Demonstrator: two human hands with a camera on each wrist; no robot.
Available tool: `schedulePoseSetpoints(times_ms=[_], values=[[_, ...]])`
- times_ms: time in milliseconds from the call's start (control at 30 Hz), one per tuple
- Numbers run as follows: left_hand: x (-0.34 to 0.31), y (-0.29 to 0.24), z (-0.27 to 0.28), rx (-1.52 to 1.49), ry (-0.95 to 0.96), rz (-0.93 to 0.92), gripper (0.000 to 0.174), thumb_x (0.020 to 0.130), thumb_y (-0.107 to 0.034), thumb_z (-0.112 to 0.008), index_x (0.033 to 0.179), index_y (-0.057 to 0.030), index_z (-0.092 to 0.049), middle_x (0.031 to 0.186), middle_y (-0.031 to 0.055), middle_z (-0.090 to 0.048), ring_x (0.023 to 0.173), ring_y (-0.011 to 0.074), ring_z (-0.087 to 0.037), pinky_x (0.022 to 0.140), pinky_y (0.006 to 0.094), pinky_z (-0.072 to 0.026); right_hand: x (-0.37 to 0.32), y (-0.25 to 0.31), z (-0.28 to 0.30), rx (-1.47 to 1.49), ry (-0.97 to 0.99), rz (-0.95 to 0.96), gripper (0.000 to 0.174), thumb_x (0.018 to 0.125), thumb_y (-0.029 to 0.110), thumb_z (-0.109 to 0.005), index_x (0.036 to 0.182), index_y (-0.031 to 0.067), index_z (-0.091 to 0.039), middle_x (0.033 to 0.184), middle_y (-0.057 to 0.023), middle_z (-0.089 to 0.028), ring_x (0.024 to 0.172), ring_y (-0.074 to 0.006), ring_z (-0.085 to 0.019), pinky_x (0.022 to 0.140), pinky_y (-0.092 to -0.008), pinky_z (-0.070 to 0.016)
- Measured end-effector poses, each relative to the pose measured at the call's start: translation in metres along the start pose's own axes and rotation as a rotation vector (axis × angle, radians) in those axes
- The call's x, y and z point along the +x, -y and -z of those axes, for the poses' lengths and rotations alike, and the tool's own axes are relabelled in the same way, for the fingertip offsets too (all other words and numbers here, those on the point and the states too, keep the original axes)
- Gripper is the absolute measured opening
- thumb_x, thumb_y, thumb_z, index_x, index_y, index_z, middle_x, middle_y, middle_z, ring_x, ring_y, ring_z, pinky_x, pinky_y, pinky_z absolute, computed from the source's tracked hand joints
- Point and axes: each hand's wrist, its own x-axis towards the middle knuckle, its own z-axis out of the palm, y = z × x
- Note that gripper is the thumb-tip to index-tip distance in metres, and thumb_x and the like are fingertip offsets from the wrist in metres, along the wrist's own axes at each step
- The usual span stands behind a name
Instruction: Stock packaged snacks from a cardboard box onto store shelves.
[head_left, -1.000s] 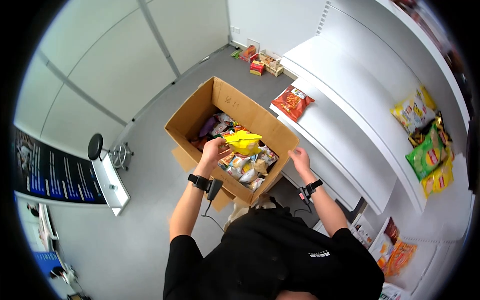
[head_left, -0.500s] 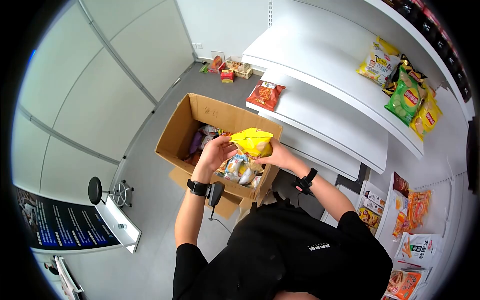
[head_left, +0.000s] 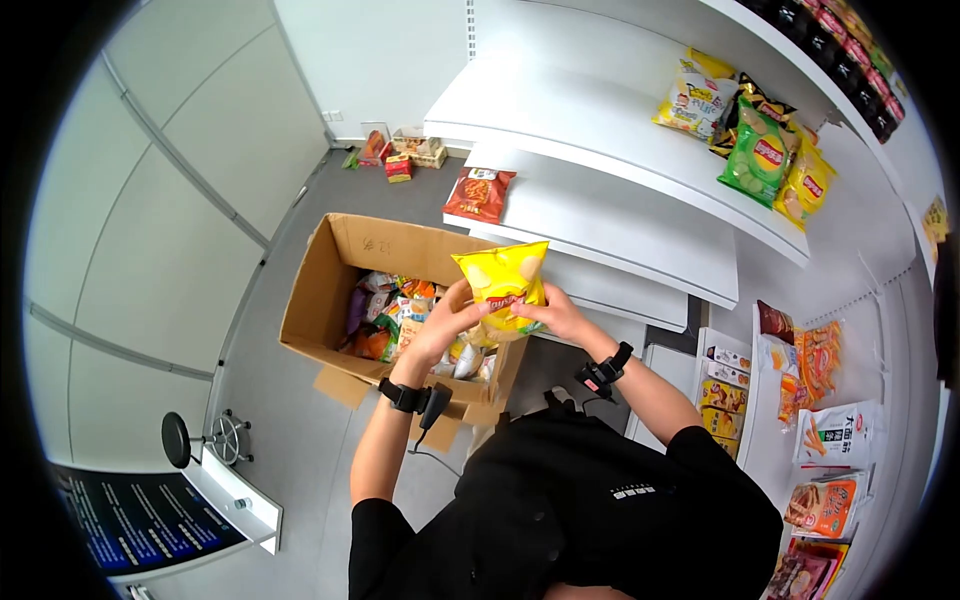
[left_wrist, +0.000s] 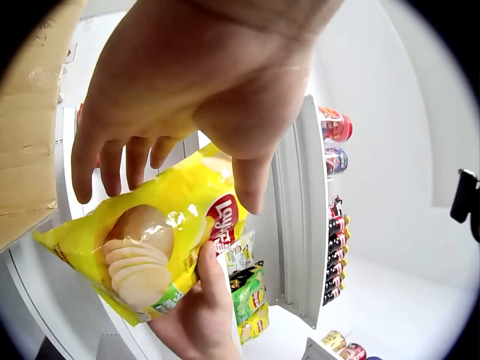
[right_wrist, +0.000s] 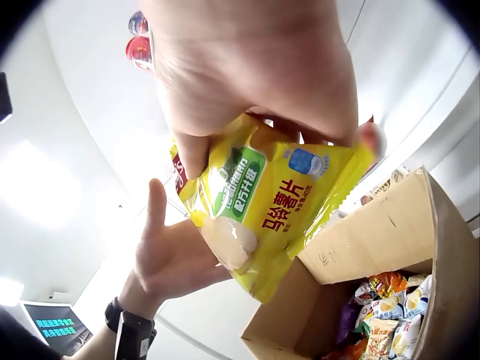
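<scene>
A yellow bag of potato chips (head_left: pixel 508 285) is held up over the near right side of an open cardboard box (head_left: pixel 400 238). My right hand (right_wrist: pixel 259 79) grips one side of it, thumb on the printed front and fingers behind. My left hand (left_wrist: pixel 191 97) is at the other side, its fingers spread and fairly straight, their tips close to the bag's edge. In the right wrist view the left thumb points up, away from the bag. Inside the box lies a heap of small snack packs (right_wrist: pixel 390 319).
White shelves (head_left: pixel 600 110) stand ahead and to the right. A red snack bag (head_left: pixel 480 194) lies on the lower shelf; a green chip bag (head_left: pixel 757 155) stands among others higher up. Several packs (head_left: pixel 833 433) fill the right rack. A stool (head_left: pixel 178 440) is at the left.
The right hand has come from the box's rim to grip the bag. The bag has been lifted and turned upright, its printed front showing. The head view has swung toward the shelves.
</scene>
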Motion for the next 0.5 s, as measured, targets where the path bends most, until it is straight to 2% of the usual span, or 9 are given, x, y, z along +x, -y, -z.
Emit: schedulePoseSetpoints(times_ms=[67, 167, 300, 400, 500], values=[[0.01, 0.001, -0.011, 0.049, 0.047, -0.049, 0.058, 0.088, -0.03, -0.063, 0.132, -0.0025, -0.039, 0.124, 0.0083, -0.052, 0.116, 0.0187, -0.049, 0.097, 0.0344, -0.0413, -0.007, 0.011, 0.0, 0.015, -0.003, 0.02, 0.046, 0.084, 0.021, -0.068, 0.12, -0.0006, -0.05, 0.112, -0.007, -0.059, 0.099, -0.0141, -0.057, 0.088, -0.0301, -0.0457], [0.028, 0.011, -0.018, -0.022, 0.016, 0.069, 0.048, 0.09, -0.028, -0.06, 0.127, -0.0022, -0.044, 0.118, 0.0072, -0.056, 0.108, 0.0168, -0.055, 0.091, 0.0323, -0.0459, -0.015, 0.019, 0.007, 0.05, -0.042, 0.028, 0.047, 0.085, 0.023, -0.067, 0.121, -0.0013, -0.05, 0.113, -0.0079, -0.059, 0.1, -0.0144, -0.057, 0.088, -0.0303, -0.0457], [0.043, 0.01, -0.041, -0.049, 0.026, 0.063, 0.042, 0.092, -0.027, -0.057, 0.123, -0.0025, -0.047, 0.113, 0.0063, -0.058, 0.098, 0.0145, -0.06, 0.081, 0.0286, -0.0505, -0.026, 0.017, 0.028, 0.013, -0.129, 0.072, 0.047, 0.087, 0.025, -0.065, 0.121, -0.0022, -0.049, 0.113, -0.0084, -0.058, 0.1, -0.0149, -0.057, 0.088, -0.0298, -0.046], [0.055, 0.014, -0.06, -0.09, 0.062, 0.027, 0.042, 0.092, -0.028, -0.058, 0.123, -0.0026, -0.047, 0.113, 0.0064, -0.058, 0.098, 0.0145, -0.059, 0.081, 0.0284, -0.0503, -0.034, 0.02, 0.042, -0.027, -0.226, 0.177, 0.045, 0.088, 0.024, -0.064, 0.121, -0.0023, -0.048, 0.112, -0.0083, -0.059, 0.1, -0.0147, -0.057, 0.087, -0.0288, -0.0465], [0.066, 0.008, -0.085, -0.093, 0.057, 0.055, 0.041, 0.091, -0.023, -0.059, 0.123, 0.0001, -0.047, 0.113, 0.0068, -0.058, 0.099, 0.0134, -0.058, 0.085, 0.0272, -0.0474, -0.047, 0.031, 0.059, 0.072, -0.254, 0.13, 0.044, 0.089, 0.023, -0.062, 0.121, -0.003, -0.047, 0.112, -0.0087, -0.059, 0.1, -0.0148, -0.058, 0.086, -0.0282, -0.0469]])
